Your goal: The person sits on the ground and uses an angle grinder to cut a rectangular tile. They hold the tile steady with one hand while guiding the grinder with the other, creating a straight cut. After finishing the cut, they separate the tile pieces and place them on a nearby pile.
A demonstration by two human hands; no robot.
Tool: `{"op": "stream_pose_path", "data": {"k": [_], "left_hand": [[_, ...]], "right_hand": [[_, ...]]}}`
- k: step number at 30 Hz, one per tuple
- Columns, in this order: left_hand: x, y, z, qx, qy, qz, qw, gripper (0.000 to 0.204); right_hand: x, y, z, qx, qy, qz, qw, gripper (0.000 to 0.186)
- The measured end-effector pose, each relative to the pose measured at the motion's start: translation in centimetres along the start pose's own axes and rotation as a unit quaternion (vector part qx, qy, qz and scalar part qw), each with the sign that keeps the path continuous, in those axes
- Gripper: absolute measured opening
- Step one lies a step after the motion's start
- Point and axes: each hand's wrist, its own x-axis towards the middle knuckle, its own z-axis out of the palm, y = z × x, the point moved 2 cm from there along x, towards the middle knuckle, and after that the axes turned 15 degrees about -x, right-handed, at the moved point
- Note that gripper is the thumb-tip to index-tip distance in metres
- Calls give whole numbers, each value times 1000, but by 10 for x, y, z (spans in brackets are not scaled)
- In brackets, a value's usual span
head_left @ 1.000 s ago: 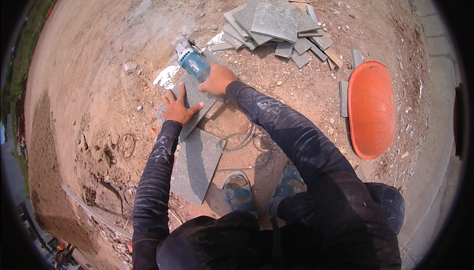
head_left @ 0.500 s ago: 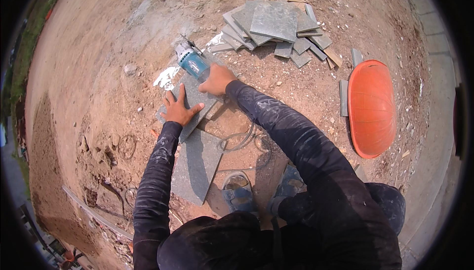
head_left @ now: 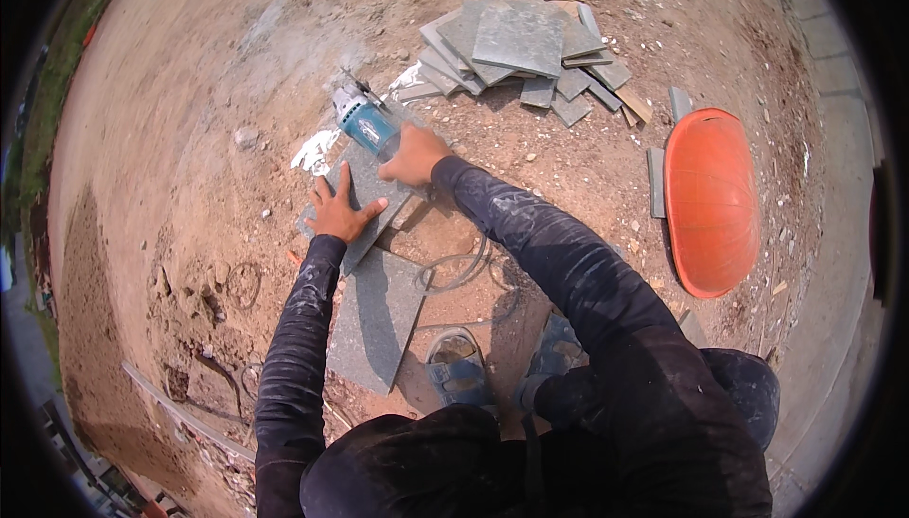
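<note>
grinder (head_left: 365,123) on slab (head_left: 365,198); tile pile (head_left: 519,54) beyond.

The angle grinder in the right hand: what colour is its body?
Teal-blue body with a silver-grey head, on the angle grinder gripped by the right hand; the head view shows it.

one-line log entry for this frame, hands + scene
left hand: flat on grey stone slab | right hand: gripping blue angle grinder on slab | nearby: stacked slabs, orange tub | ground: bare dirt

one angle grinder (head_left: 365,123), one orange tub (head_left: 712,201), two hands (head_left: 341,213)
</note>
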Motion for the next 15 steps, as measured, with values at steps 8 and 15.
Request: {"op": "stream_pose_path", "data": {"k": [8, 15], "left_hand": [[-1, 2, -1, 2, 4, 2, 1000, 116], [2, -3, 1, 4, 10, 7, 1000, 116]], "right_hand": [[-4, 5, 2, 7, 19, -3, 1000, 76], [-9, 3, 1, 5, 29, -6, 1000, 74]]}}
